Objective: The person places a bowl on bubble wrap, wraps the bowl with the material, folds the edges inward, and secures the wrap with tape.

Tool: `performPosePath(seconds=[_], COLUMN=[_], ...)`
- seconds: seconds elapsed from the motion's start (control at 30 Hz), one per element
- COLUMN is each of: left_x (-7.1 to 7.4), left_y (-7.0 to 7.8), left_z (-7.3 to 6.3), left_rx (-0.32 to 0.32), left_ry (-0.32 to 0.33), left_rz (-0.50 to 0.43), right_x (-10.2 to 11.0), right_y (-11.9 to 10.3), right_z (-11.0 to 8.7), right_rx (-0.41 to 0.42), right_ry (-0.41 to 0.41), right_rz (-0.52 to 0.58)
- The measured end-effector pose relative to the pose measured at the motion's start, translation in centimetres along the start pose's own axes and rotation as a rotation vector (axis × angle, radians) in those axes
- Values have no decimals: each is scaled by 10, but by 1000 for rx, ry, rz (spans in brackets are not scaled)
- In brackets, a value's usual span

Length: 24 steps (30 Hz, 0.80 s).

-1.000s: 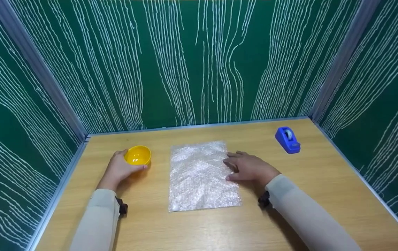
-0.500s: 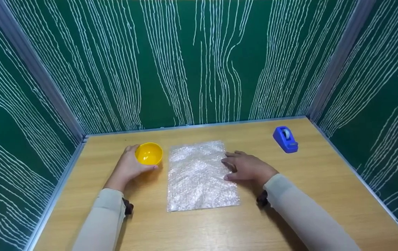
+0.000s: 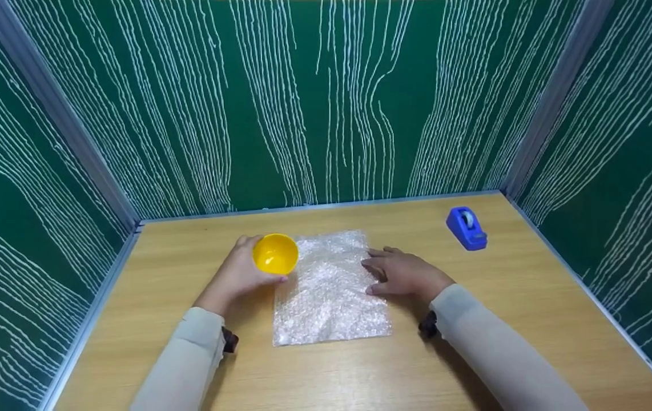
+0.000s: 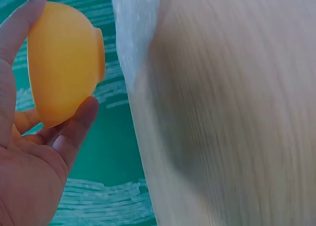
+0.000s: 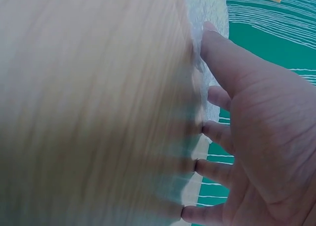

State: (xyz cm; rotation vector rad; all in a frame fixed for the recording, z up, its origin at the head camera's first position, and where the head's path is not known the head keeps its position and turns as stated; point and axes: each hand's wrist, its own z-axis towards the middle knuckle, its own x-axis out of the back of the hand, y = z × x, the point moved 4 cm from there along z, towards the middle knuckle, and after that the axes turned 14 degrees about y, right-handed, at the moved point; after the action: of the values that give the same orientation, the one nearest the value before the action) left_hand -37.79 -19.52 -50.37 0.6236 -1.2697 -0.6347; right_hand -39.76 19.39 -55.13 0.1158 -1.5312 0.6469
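Note:
My left hand (image 3: 244,273) grips a small yellow bowl (image 3: 276,254) by its side, thumb at the near edge and fingers round the far side. In the left wrist view the bowl (image 4: 64,63) hangs above the table, its foot ring toward the tabletop. In the head view it overlaps the left part of a sheet of bubble wrap (image 3: 331,302) lying flat. My right hand (image 3: 409,274) rests with spread fingers at the sheet's right edge. The right wrist view shows its fingertips (image 5: 210,127) down at the table and the thumb on the bubble wrap (image 5: 207,8).
A blue tape dispenser (image 3: 467,229) with a roll in it stands at the back right of the wooden table (image 3: 326,377). Green panels (image 3: 326,114) with white wavy lines enclose the table at the back and both sides.
My left hand has carried the yellow bowl to the right, from beside the bubble wrap to over its left part. The right hand has stayed at the sheet's right edge.

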Motion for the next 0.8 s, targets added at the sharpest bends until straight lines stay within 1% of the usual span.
performPosePath(seconds=[0.17,0.33,0.5,0.67,0.8], left_x=[-18,-37,-54,-66,-72], left_y=[14,25,32,36,40], left_z=[-7,-11,-15,-22,-25], left_rx=[-18,-49,-89,-90,-75], left_ry=[-35,-72,-118,-170,-182], left_rz=[-27,-42,-20,-12,-12], right_x=[0,-2,-4,-7,-5], right_y=[-2,-2,0,2,3], right_z=[2,4,5,7,8], right_rx=[-22,-72,-88,-88,-88], right_ry=[-26,-47,-52,-57,-49], right_rz=[-22,-26,-20,-14,-12])
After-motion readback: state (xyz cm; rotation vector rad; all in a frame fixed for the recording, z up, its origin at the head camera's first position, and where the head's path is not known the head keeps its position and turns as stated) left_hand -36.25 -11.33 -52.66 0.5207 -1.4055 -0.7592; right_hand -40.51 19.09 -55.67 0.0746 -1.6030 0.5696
